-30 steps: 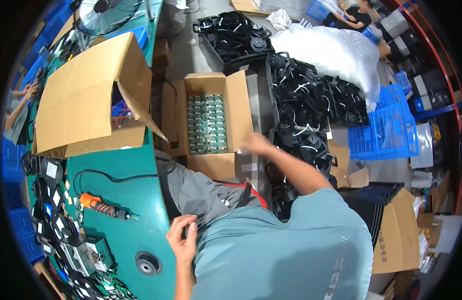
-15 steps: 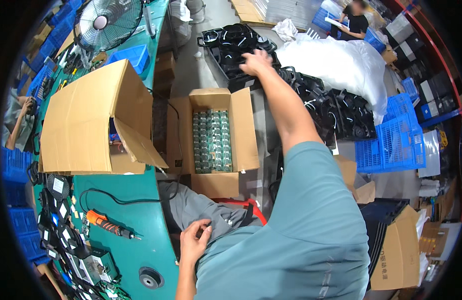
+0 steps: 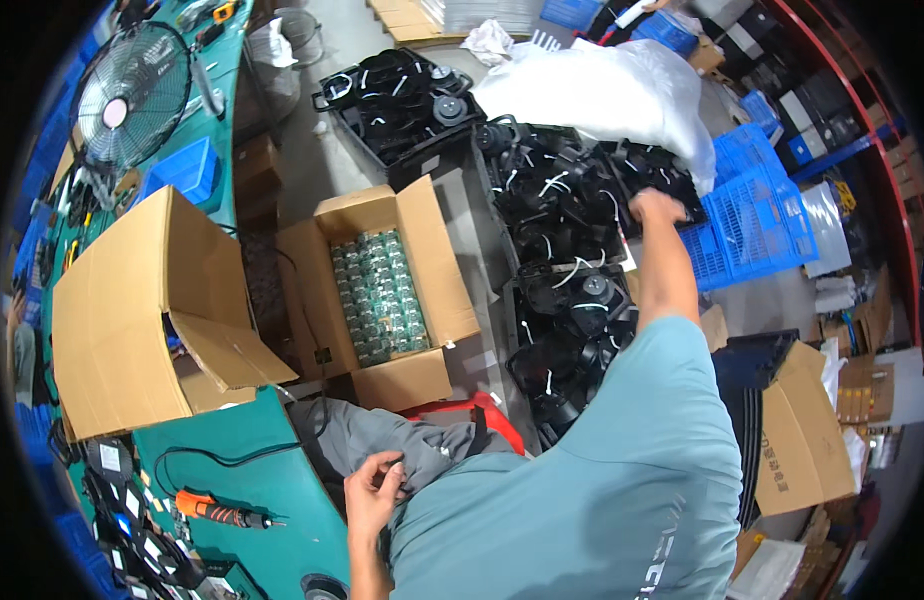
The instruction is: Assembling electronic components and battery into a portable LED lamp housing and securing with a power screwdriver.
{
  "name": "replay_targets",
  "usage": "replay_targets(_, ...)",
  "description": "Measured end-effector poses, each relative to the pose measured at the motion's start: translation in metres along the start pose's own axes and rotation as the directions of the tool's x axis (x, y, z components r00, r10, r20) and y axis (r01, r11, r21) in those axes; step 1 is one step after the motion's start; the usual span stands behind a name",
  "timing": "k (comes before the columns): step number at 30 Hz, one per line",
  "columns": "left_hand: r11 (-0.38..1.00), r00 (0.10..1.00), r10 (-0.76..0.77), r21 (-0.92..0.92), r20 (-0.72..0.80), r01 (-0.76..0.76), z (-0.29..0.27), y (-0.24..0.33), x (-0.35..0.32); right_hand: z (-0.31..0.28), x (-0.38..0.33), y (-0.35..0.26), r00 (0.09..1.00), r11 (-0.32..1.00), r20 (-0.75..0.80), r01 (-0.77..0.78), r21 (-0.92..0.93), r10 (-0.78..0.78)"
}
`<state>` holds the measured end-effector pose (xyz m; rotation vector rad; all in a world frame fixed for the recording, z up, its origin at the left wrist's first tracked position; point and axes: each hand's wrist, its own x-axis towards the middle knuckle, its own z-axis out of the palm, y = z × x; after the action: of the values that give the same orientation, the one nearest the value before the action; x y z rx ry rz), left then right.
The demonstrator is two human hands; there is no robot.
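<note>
The person's right hand [image 3: 658, 207] stretches out at the end of a straight arm over a heap of black fan parts [image 3: 567, 215], each bundled with white ties, that fills dark bins on the floor. The hand sits at the far right edge of the heap, just beside a big white plastic bag [image 3: 607, 95] and a blue crate [image 3: 757, 225]. Its fingers curl downward onto the black parts, but the view is too small to tell whether that grip is closed on a piece or merely touching the pile.

The left hand [image 3: 372, 492] rests low and near the body, on grey trousers [image 3: 392, 445] at the person's lap. Its grip is narrow, fingers bent loosely against the cloth, holding nothing that can be made out.

Between the two hands, well apart from both, stands an open cardboard box [image 3: 437, 275] packed with rows of green circuit boards [image 3: 379, 297]. A larger cardboard box [image 3: 117, 320] with its flaps open lies on its side on the green bench [image 3: 272, 480] to the left. An orange-handled power screwdriver [image 3: 217, 510] lies on the bench just left of the left hand, its black cable looping away. A standing fan [image 3: 132, 95] is at the upper left.
</note>
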<state>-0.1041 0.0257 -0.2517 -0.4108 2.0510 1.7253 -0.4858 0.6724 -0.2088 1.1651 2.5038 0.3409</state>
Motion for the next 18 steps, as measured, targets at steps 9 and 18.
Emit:
replay_targets(9,0.961,0.956,-0.203,-0.144,0.211,0.236,-0.028,-0.005,0.026,0.182,-0.178,-0.023,0.821,0.712,-0.198,0.565,0.416,-0.536)
replay_targets(18,0.915,0.915,0.399,-0.034,-0.060,-0.401,-0.024,-0.024,0.056,0.109,-0.525,-0.132,-0.175,-0.595,-0.649,0.619,0.512,-0.740)
